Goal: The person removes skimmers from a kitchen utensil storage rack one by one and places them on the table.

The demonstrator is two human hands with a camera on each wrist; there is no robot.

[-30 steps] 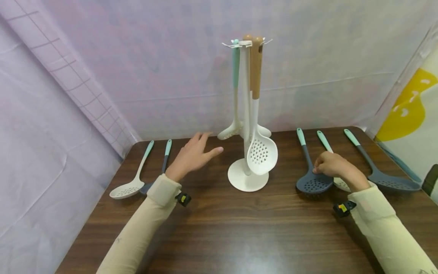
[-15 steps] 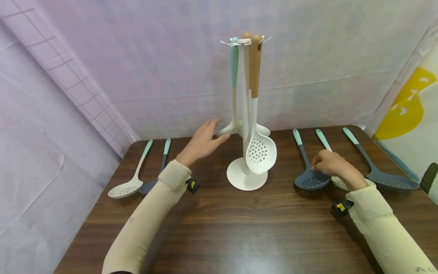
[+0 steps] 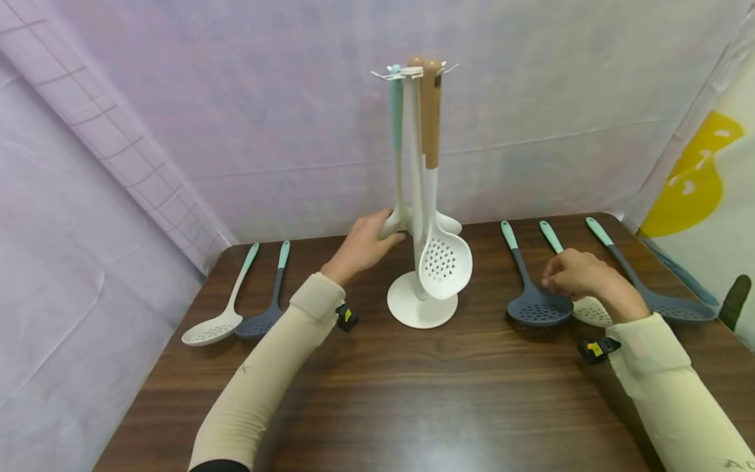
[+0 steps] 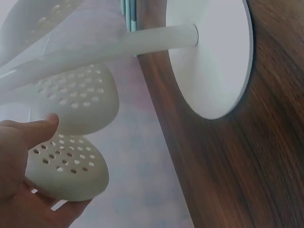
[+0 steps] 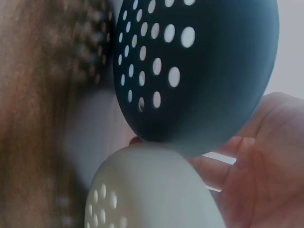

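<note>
At the stand, my left hand (image 3: 362,246) holds the white bowl of a hanging mint-handled skimmer (image 3: 398,157). In the left wrist view, its fingers run behind that perforated bowl (image 4: 71,175), and the thumb stretches across the upper side. My right hand (image 3: 584,278) rests low over the table, fingers loosely bent, fingertips right at the neck of a dark blue skimmer (image 3: 538,308). Beside it lies a cream skimmer (image 3: 592,313), partly covered by this hand. The right wrist view shows the fingers passing behind both bowls.
A white utensil stand (image 3: 407,318) also carries a wooden-handled white skimmer (image 3: 445,265) and other utensils. A cream skimmer (image 3: 212,328) and a dark blue utensil (image 3: 259,324) lie at the left. Another dark blue utensil (image 3: 678,308) lies at the far right of the table (image 3: 413,393).
My left hand has moved right and away from me, from beside the stand onto the hanging skimmer's bowl. The right hand stays by the dark blue skimmer, its fingers slightly looser.
</note>
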